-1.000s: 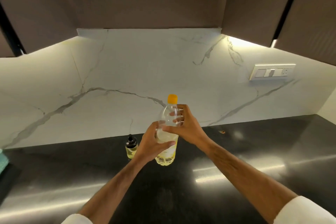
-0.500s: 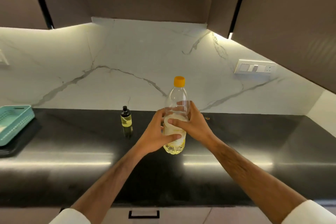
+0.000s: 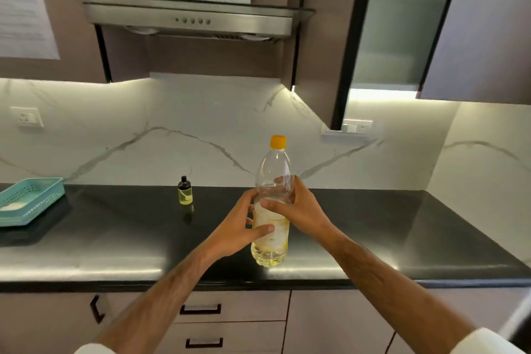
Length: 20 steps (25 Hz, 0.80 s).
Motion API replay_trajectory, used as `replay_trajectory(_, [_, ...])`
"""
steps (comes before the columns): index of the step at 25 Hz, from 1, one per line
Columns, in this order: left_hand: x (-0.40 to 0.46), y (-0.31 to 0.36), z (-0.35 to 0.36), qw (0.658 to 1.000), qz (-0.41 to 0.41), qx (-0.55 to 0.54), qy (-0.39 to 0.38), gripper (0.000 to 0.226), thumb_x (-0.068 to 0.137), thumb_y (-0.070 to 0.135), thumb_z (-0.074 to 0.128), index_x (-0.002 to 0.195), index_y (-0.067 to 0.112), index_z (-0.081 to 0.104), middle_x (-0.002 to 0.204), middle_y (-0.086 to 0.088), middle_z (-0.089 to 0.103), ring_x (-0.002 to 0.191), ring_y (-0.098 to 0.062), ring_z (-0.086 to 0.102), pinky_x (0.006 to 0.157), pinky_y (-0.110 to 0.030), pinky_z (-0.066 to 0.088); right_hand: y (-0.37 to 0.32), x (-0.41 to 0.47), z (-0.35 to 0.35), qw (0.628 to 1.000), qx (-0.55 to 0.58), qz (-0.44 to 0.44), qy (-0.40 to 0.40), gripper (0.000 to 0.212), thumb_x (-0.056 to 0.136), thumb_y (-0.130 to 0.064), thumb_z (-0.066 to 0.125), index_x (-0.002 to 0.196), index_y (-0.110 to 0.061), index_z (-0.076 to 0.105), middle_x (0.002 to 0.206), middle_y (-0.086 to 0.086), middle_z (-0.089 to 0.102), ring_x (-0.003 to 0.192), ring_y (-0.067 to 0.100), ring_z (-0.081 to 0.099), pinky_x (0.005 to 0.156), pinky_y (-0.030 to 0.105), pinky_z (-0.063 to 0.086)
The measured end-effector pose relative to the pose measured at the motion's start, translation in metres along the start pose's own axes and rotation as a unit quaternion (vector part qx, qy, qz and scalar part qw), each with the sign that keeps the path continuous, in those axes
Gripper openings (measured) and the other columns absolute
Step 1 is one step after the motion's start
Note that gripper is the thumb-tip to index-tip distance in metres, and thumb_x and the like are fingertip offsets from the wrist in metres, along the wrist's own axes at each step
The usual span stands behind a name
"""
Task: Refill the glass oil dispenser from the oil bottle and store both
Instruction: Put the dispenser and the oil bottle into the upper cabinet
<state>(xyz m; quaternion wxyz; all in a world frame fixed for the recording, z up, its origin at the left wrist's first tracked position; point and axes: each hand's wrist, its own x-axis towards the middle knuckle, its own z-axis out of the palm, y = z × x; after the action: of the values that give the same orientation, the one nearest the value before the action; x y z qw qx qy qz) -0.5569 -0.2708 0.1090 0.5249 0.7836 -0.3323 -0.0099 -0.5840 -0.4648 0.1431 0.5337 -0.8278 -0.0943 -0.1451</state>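
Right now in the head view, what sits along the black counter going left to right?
Teal basket → small glass oil dispenser with black cap → left hand → oil bottle with orange cap, gripped by both hands → right hand.

Warm under-cabinet strips light my backsplash (image 3: 201,123); long glare bands on the glossy desk (image 3: 86,238). Soft overall, frame edges bowed by the wide lens.
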Motion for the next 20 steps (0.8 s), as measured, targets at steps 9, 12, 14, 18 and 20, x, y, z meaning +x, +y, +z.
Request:
replay_trajectory(9, [0.027, 0.084, 0.083, 0.998, 0.01, 0.046, -0.029, 0.066, 0.089, 0.042, 0.074, 0.143, 0.035, 0.036, 0.139, 0.018, 0.047, 0.124, -0.005, 0.054, 0.098, -0.028, 0.052, -0.006, -0.052, -0.112, 0.999, -0.023, 0.013, 0.044, 0.062, 0.077, -0.044, 0.088, 0.124, -0.023, 0.054, 0.113, -0.007, 0.072, 0.099, 0.005, 0.072, 0.082, 0.022, 0.06])
replay_trajectory(12, [0.058, 0.105, 0.113, 0.998, 0.016, 0.05, -0.024, 0.065, 0.092, 0.037, 0.072, 0.144, 0.031, 0.034, 0.139, 0.019, 0.045, 0.125, -0.002, 0.052, 0.089, -0.01, 0.048, 0.005, -0.041, -0.155, 0.998, -0.029, 0.005, 0.05, 0.065, 0.077, -0.048, 0.087, 0.126, -0.023, 0.052, 0.115, -0.009, 0.07, 0.098, 0.004, 0.071, 0.082, 0.021, 0.059])
replay_trajectory(14, [0.09, 0.119, 0.136, 0.999, 0.013, 0.046, -0.017, 0.065, 0.093, 0.033, 0.071, 0.145, 0.029, 0.033, 0.137, 0.019, 0.045, 0.124, -0.003, 0.051, 0.084, -0.005, 0.048, 0.016, -0.024, -0.192, 0.998, -0.041, -0.004, 0.053, 0.071, 0.077, -0.056, 0.084, 0.13, -0.022, 0.051, 0.12, -0.005, 0.069, 0.1, 0.009, 0.07, 0.086, 0.023, 0.058])
replay_trajectory(18, [0.173, 0.149, 0.181, 0.996, 0.033, 0.078, 0.02, 0.065, 0.093, 0.039, 0.068, 0.145, 0.032, 0.03, 0.142, 0.018, 0.04, 0.127, -0.004, 0.046, 0.091, -0.012, 0.044, 0.035, 0.025, -0.276, 0.994, -0.063, -0.048, 0.073, 0.111, 0.052, -0.097, 0.064, 0.136, -0.025, 0.051, 0.127, -0.003, 0.069, 0.111, 0.016, 0.069, 0.091, 0.028, 0.058])
replay_trajectory(20, [0.211, 0.166, 0.196, 0.994, 0.036, 0.092, 0.042, 0.065, 0.094, 0.039, 0.067, 0.146, 0.031, 0.029, 0.144, 0.016, 0.039, 0.126, -0.005, 0.045, 0.1, -0.021, 0.041, 0.036, 0.051, -0.314, 0.993, -0.071, -0.061, 0.071, 0.111, 0.052, -0.097, 0.065, 0.136, -0.025, 0.051, 0.128, -0.003, 0.068, 0.113, 0.015, 0.068, 0.093, 0.033, 0.059])
